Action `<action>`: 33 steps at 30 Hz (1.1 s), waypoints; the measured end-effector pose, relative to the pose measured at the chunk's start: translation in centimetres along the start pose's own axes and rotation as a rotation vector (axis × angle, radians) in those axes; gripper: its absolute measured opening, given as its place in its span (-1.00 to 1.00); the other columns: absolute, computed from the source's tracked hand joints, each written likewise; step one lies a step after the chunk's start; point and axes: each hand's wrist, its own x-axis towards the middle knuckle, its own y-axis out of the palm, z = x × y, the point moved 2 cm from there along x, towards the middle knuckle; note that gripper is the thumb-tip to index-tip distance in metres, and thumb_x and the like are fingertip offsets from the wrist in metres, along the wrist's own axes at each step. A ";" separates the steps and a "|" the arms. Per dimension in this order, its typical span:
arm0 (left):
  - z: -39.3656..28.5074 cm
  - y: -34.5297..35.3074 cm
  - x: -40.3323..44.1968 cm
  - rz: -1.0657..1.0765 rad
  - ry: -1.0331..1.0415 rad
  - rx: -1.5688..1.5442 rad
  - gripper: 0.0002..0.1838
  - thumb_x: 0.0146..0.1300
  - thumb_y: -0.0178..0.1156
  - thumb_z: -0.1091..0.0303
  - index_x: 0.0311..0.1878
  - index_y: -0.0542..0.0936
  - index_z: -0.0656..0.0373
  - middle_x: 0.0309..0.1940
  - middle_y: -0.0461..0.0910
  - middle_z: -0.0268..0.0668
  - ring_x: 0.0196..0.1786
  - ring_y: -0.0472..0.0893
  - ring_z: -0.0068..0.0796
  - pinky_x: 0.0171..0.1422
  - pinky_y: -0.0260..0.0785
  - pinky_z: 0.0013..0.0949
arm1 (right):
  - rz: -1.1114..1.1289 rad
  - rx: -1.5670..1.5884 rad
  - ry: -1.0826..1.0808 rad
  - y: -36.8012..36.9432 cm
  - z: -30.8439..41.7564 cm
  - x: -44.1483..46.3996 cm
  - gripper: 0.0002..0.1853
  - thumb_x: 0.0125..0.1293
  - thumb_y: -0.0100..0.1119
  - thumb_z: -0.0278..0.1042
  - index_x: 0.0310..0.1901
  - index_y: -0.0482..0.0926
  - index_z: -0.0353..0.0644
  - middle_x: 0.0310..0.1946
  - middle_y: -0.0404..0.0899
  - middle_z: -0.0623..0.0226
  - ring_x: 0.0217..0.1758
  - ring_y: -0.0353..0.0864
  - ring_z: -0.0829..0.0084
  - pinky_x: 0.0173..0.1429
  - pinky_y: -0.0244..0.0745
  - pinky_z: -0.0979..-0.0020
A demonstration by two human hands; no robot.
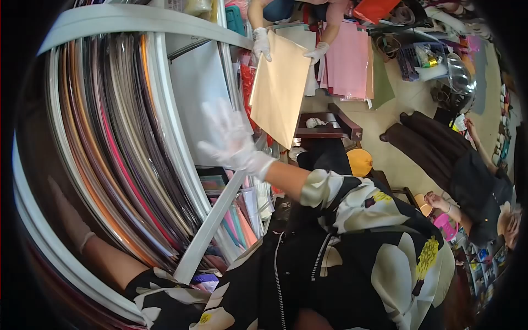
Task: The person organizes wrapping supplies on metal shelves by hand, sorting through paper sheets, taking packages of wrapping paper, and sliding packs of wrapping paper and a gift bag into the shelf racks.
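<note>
My right hand [231, 137], in a thin whitish glove, is open with fingers spread. It is in front of a white panel [198, 93] beside the shelf and holds nothing. My left hand [70, 214], gloved too, reaches into the dark gap left of a tall row of thin, glossy sheets [118, 143]. Its fingers look stretched out, though shadow blurs them; no held thing shows. Brown, orange, pink, grey and black edges show in the row. A pale metal shelf frame [137, 19] surrounds it.
Opposite, a co-worker's gloved hands [262, 47] hold a cream sheet [280, 85]. Pink sheets [349, 60] lie beside it. A slanted metal bar [212, 225] crosses below my right hand. A dark wooden stool [346, 124] stands near. Another person in dark clothes [467, 176] is at the right.
</note>
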 end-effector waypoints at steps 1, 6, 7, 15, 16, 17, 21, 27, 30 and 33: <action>-0.9 0.4 -0.1 0.094 0.009 -0.028 -0.25 0.53 -0.10 -0.15 0.56 0.14 0.19 0.54 0.19 -0.13 0.58 0.15 -0.25 0.66 -0.18 -0.23 | -0.023 -0.122 0.066 -0.6 -2.3 -0.8 -0.03 0.33 0.06 0.30 0.59 -0.06 -0.04 0.58 -0.20 -0.18 0.65 -0.22 -0.13 0.63 -0.20 0.01; -5.0 4.3 -4.5 0.339 0.219 0.177 -0.17 0.41 0.19 0.02 0.58 0.09 0.19 0.56 0.13 -0.10 0.57 0.15 -0.29 0.63 -0.10 -0.31 | -0.239 -0.342 0.450 -6.4 -15.6 -5.3 -0.06 0.27 0.19 0.20 0.52 0.11 -0.22 0.47 0.10 -0.17 0.54 0.05 -0.12 0.53 0.04 0.01; -5.6 5.3 -6.1 0.318 0.240 0.159 -0.13 0.34 0.27 0.12 0.59 0.07 0.18 0.57 0.10 -0.11 0.58 0.13 -0.30 0.63 -0.11 -0.31 | -0.332 -0.356 0.524 -5.6 -21.3 -7.1 0.04 0.20 0.26 0.23 0.52 0.05 -0.26 0.47 0.07 -0.24 0.53 0.04 -0.18 0.57 0.01 0.04; -5.5 7.3 -7.8 -0.003 0.507 0.546 -0.09 0.29 0.31 0.36 0.60 0.02 0.10 0.60 0.02 -0.12 0.65 -0.05 -0.21 0.67 -0.24 -0.21 | -0.125 0.558 1.340 -6.7 -28.0 -12.8 0.18 0.23 0.20 0.43 0.59 -0.30 0.00 0.52 0.07 0.24 0.47 0.29 0.13 0.42 0.23 -0.19; -6.4 8.1 -8.3 -0.069 0.557 0.651 -0.09 0.29 0.32 0.35 0.60 0.02 0.10 0.60 0.02 -0.12 0.65 -0.05 -0.20 0.67 -0.24 -0.19 | -0.130 0.693 1.352 -6.5 -27.9 -12.6 0.11 0.25 0.21 0.39 0.58 -0.20 -0.02 0.52 0.09 0.19 0.45 0.33 0.09 0.33 0.34 -0.14; -7.9 9.3 -10.4 -0.122 0.548 0.497 -0.13 0.31 0.32 0.32 0.59 0.07 0.12 0.60 0.02 -0.09 0.65 -0.05 -0.18 0.67 -0.25 -0.14 | -0.138 0.827 1.361 -6.6 -27.8 -12.7 0.05 0.28 0.22 0.35 0.57 -0.10 -0.04 0.51 0.12 0.14 0.43 0.36 0.04 0.25 0.46 -0.09; -8.9 16.7 -16.0 -0.010 0.716 -0.035 -0.27 0.32 0.22 0.49 0.52 0.19 0.28 0.53 0.19 -0.07 0.58 0.14 -0.18 0.64 -0.09 -0.18 | -0.197 1.161 1.314 -5.9 -28.8 -13.2 -0.29 0.36 0.22 0.21 0.35 0.35 -0.12 0.20 0.57 0.18 0.14 0.66 0.17 0.10 0.65 0.08; -2.8 34.1 -18.5 0.750 0.021 -0.281 -0.16 0.30 0.28 0.01 0.53 0.22 0.18 0.52 0.22 -0.10 0.56 0.20 -0.19 0.59 0.03 -0.18 | -0.217 1.369 1.184 -6.4 -31.0 -12.0 -0.40 0.35 0.28 0.07 0.26 0.49 -0.20 0.08 0.65 0.15 0.11 0.68 0.24 0.23 0.58 0.23; 2.0 42.4 -15.6 1.220 -0.765 -0.693 -0.20 0.32 0.18 -0.13 0.46 0.32 0.25 0.43 0.35 -0.05 0.42 0.41 -0.30 0.43 0.30 -0.13 | -0.102 1.390 1.181 -6.5 -33.6 -11.6 -0.44 0.36 0.30 -0.04 0.24 0.50 -0.24 0.10 0.64 0.13 0.11 0.67 0.24 0.21 0.58 0.24; 4.6 48.5 -14.7 1.456 -0.576 -0.526 -0.27 0.27 0.27 -0.07 0.34 0.43 0.28 0.24 0.54 -0.04 0.21 0.59 -0.30 0.26 0.45 -0.13 | -0.032 1.302 1.170 -8.7 -31.8 -10.5 -0.49 0.36 0.30 -0.14 0.22 0.51 -0.28 0.09 0.65 0.13 0.10 0.67 0.25 0.20 0.59 0.23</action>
